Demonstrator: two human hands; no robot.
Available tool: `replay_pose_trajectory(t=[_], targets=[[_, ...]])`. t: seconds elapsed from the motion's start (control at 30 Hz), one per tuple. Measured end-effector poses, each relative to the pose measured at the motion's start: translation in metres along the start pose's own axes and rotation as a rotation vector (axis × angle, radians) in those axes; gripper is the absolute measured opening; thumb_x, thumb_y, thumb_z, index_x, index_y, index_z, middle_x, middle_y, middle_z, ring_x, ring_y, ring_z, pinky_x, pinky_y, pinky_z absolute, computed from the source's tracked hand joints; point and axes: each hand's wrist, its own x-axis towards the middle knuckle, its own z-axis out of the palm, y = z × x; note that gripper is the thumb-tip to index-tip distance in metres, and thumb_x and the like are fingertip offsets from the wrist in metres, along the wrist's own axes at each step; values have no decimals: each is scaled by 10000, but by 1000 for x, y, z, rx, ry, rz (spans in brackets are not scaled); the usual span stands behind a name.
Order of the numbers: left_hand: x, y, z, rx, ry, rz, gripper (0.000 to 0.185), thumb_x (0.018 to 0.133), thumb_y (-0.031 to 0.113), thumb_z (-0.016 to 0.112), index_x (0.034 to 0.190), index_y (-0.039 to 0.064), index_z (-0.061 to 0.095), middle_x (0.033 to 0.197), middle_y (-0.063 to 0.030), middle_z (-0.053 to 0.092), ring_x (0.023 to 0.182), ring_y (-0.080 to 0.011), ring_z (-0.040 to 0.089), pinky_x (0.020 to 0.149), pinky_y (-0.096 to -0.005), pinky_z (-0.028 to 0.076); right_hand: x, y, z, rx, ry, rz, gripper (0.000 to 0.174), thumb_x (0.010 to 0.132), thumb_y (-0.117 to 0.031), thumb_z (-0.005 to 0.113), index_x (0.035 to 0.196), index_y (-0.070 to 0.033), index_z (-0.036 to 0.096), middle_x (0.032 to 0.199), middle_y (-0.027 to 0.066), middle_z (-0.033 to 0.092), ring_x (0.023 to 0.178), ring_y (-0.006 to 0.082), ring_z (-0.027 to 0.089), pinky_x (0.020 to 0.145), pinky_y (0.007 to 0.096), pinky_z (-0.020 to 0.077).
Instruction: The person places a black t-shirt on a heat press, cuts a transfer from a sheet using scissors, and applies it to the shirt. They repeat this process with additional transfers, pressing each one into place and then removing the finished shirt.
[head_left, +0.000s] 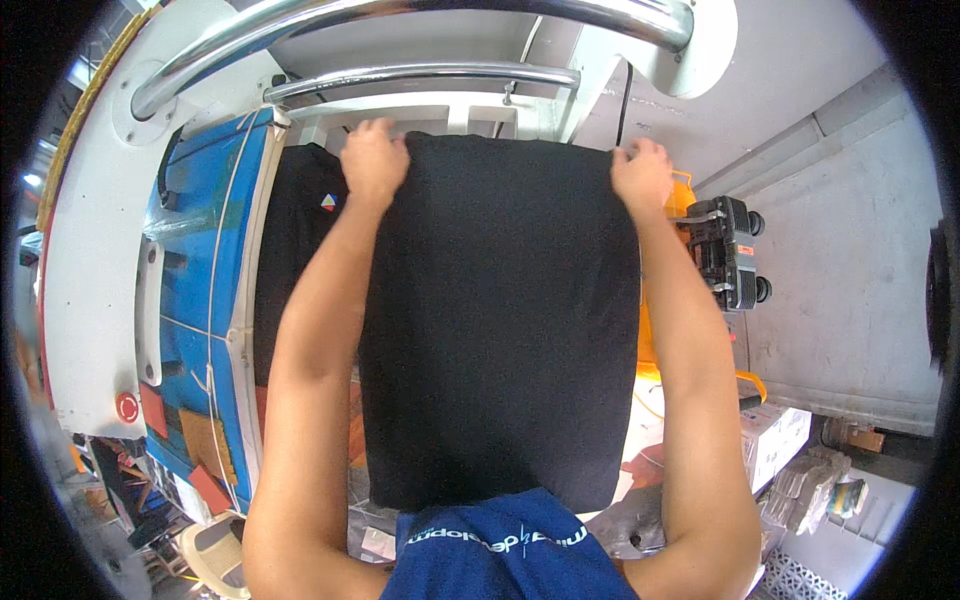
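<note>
A large piece of black fabric (499, 300), perhaps a garment, is spread between my forearms, its lower edge over the front of my blue shirt (495, 551). At its upper left corner is my left hand (375, 161), fingers curled at the cloth. My right hand (643, 176) is at the upper right corner, its fingertips bent over the edge. Both hands seem to grip the fabric, though the fingertips are partly hidden or blurred. Left of it lies another black garment (292, 225) with a small coloured emblem.
Chrome bars (427, 73) cross above. On the left are a blue panel (199, 240) tied with cord and a red button (128, 407). A yellow and black device (724, 255) stands right, above a white box (772, 442) and stacked bundles (806, 487).
</note>
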Motion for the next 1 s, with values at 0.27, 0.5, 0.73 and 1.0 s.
replay_pose_trajectory(t=[0.27, 0.5, 0.73, 1.0], targets=[[-31, 67, 23, -74, -135, 393, 206, 944, 211, 608, 1019, 61, 727, 994, -155, 700, 1022, -371, 656, 909, -534, 509, -46, -75, 2, 15, -293, -413, 436, 980, -467, 562, 1121, -75, 689, 1204, 161, 650, 1225, 358, 560, 1030, 503, 439], [-30, -74, -6, -367, -21, -233, 300, 963, 201, 543, 1096, -2, 720, 1125, -192, 731, 1068, -384, 684, 947, -445, 522, -46, 49, -44, 114, -260, 284, 628, 1007, -552, 437, 937, 3, 724, 1038, 240, 711, 1068, 400, 660, 903, 504, 522], [-75, -146, 47, -191, -554, -171, 326, 955, 273, 621, 1225, 124, 726, 1268, -110, 704, 1226, -336, 631, 1057, -487, 444, -124, 111, 12, 1602, -747, 850, 758, 940, -653, 566, 1447, -90, 562, 1469, 149, 563, 1289, 325, 573, 1123, 433, 403], [-59, -88, -25, 139, -300, -175, 274, 864, 50, 635, 1120, 78, 728, 1107, -184, 730, 1048, -362, 701, 885, -437, 546, -53, 166, 31, 1662, -178, 911, 530, 857, -165, 754, 1321, 37, 597, 1325, 195, 643, 1197, 344, 620, 1097, 428, 443]])
